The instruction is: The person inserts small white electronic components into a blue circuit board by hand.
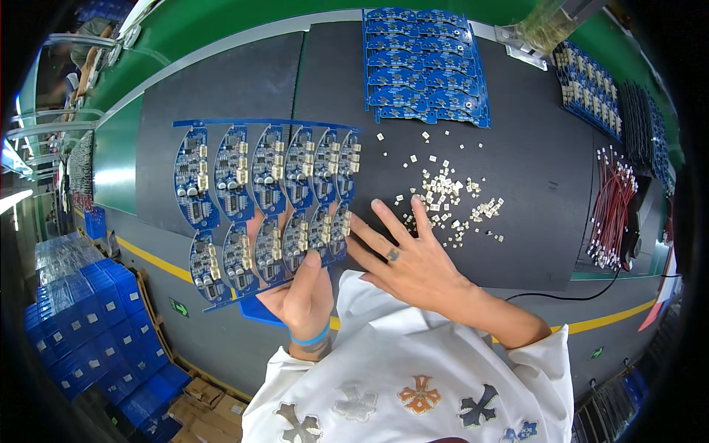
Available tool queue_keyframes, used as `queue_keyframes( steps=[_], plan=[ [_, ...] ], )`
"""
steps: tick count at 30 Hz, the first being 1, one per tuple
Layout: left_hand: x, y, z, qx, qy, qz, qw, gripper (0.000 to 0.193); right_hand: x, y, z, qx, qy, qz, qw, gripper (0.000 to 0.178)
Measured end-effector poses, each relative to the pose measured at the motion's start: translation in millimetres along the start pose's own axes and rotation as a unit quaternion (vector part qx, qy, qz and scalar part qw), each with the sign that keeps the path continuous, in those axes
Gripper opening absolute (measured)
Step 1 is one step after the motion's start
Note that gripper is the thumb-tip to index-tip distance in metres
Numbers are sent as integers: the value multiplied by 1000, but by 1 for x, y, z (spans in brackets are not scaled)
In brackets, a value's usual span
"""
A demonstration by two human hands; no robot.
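Observation:
My left hand [303,294] grips the lower edge of a blue circuit board panel [289,201], thumb on top and fingers showing through the gaps beneath. The panel is raised over the left part of the dark mat and carries two rows of curved boards with small cream connectors. Beside its right edge, my right hand [413,267] has its fingers spread, palm down, with nothing seen in them; whether the fingers nearest the panel touch it I cannot tell. Just beyond those fingertips lies a loose scatter of small cream connectors [445,193] on the mat.
A stack of blue board panels [425,70] lies at the far middle of the dark mat [539,184]. More panels [587,88] stand at the far right, above a bundle of red wires with white plugs [613,210]. Blue boxes [96,317] are piled on the floor at left.

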State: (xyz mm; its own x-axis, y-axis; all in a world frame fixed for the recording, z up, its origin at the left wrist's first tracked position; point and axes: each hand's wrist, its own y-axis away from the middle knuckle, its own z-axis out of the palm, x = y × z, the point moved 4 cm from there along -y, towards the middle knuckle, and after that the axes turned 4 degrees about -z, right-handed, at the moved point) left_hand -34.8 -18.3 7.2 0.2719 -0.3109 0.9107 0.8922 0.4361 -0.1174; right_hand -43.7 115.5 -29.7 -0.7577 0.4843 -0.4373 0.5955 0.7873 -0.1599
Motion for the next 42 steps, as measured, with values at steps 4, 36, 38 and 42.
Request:
queue_keyframes(
  steps=[4,36,38,42],
  plan=[
    [2,2,-2,-13,44,-4,999,66,8,1,-3,-11,41,24,999,49],
    [-22,-20,71,-378,-82,-219,896,40,99,143,-136,333,-461,297,767,3],
    [-29,-34,60,-357,-321,-15,877,37,126,174,-141,470,-532,288,643,6],
    [-50,-29,42,-252,-504,120,817,35,181,191,-152,636,-528,312,469,14]
  ],
)
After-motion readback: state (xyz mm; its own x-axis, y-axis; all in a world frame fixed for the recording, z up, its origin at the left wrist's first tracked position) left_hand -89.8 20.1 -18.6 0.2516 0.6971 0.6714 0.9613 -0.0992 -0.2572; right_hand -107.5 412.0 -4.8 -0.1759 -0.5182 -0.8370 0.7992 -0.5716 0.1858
